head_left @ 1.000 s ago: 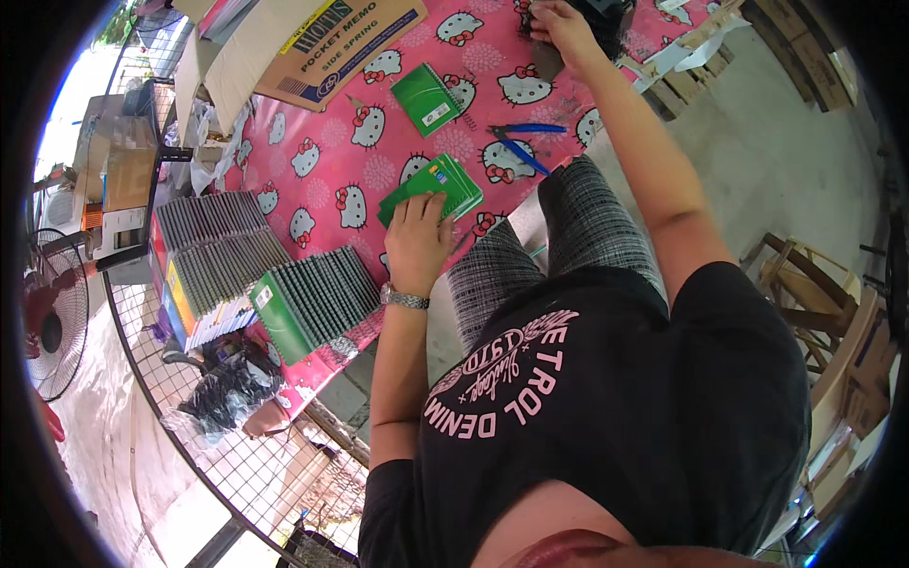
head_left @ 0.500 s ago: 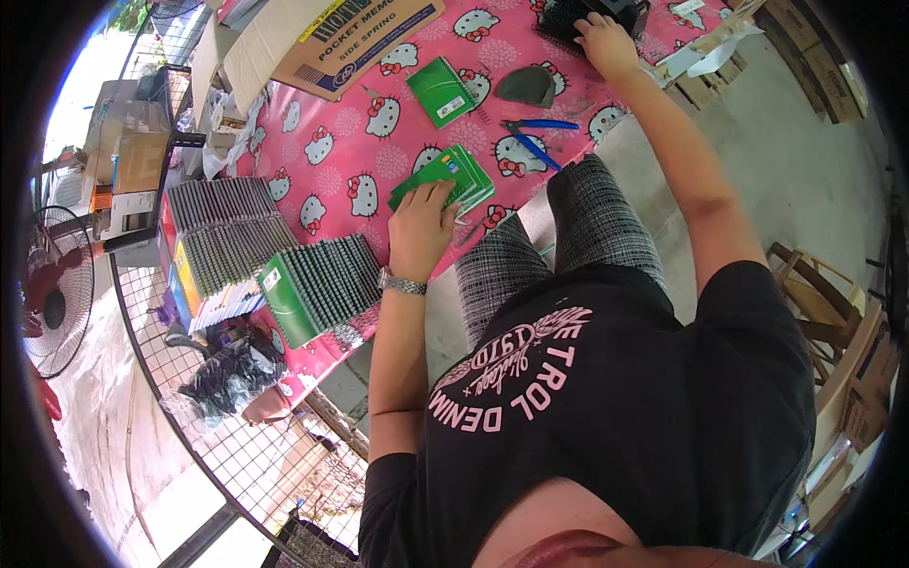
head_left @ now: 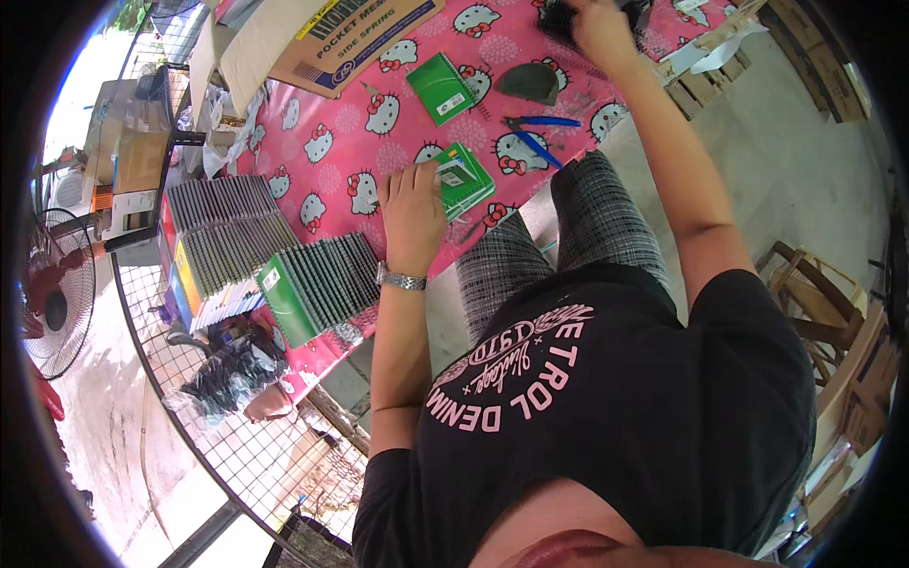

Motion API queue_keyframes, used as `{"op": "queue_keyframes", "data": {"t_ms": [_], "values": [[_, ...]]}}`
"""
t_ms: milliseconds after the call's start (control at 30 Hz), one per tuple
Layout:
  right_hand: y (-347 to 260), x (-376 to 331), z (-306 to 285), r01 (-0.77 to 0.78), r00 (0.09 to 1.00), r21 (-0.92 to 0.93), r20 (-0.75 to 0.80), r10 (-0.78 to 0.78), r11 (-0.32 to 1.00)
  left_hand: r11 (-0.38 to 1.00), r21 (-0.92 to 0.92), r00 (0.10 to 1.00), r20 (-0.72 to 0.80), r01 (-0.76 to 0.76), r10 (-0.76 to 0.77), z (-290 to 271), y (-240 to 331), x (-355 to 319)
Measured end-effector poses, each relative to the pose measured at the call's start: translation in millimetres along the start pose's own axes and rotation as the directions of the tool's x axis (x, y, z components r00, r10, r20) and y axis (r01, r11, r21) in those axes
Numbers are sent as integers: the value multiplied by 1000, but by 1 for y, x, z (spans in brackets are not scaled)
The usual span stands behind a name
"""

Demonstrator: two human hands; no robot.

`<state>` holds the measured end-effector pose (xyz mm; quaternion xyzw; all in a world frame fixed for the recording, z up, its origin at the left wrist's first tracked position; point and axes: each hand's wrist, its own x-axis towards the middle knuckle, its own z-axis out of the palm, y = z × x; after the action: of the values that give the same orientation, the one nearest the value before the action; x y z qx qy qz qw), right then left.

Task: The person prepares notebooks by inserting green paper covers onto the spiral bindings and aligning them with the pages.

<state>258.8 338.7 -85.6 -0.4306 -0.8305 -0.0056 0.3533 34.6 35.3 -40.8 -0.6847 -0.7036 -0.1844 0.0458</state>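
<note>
My left hand (head_left: pixel 413 210), wearing a metal watch, lies palm down at the left side of a small stack of green spiral notebooks (head_left: pixel 468 189), its fingers spread and slightly bent. Against its index-finger side, a small flap with white on it stands tilted up on the stack. My right hand (head_left: pixel 603 36) reaches to the far edge of the table, over a pile of black spiral coils (head_left: pixel 559 21); its fingertips run to the picture's upper edge and are hard to make out. One more green notebook (head_left: pixel 442 89) lies flat between the hands.
Blue-handled pliers (head_left: pixel 540 133) and a dark, rounded flat piece (head_left: pixel 528 83) lie on the pink patterned tablecloth (head_left: pixel 331 189). Rows of spiral notebooks (head_left: pixel 320 284) stand at the left. An open carton (head_left: pixel 355 43) is at the back; a fan (head_left: pixel 59 293) stands far left.
My left hand has shifted slightly left and away from me, and a flap on the notebook stack now stands tilted. My right hand has moved a little farther up over the coils.
</note>
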Motion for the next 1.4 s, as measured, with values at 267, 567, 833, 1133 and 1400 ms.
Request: {"op": "queue_keyframes", "data": {"t_ms": [267,567,833,1133,1400], "values": [[-140,-82,-31,-36,852,865,289,-438,500,999,6,996,-74,53,-52,6,10,-15],[-144,-86,-38,-68,787,859,359,-502,508,999,11,988,-143,54,-51,10,12,-20],[-151,-72,-54,-164,744,823,465,-480,544,1000,5,989,-143,27,-26,12,22,-8],[-127,-30,-33,76,572,720,535,-622,690,1000,26,998,-60,5,-3,8,21,-9],[-46,4,12,520,277,438,726,-630,733,985,121,992,-24,124,-122,-1,27,-9]]}}
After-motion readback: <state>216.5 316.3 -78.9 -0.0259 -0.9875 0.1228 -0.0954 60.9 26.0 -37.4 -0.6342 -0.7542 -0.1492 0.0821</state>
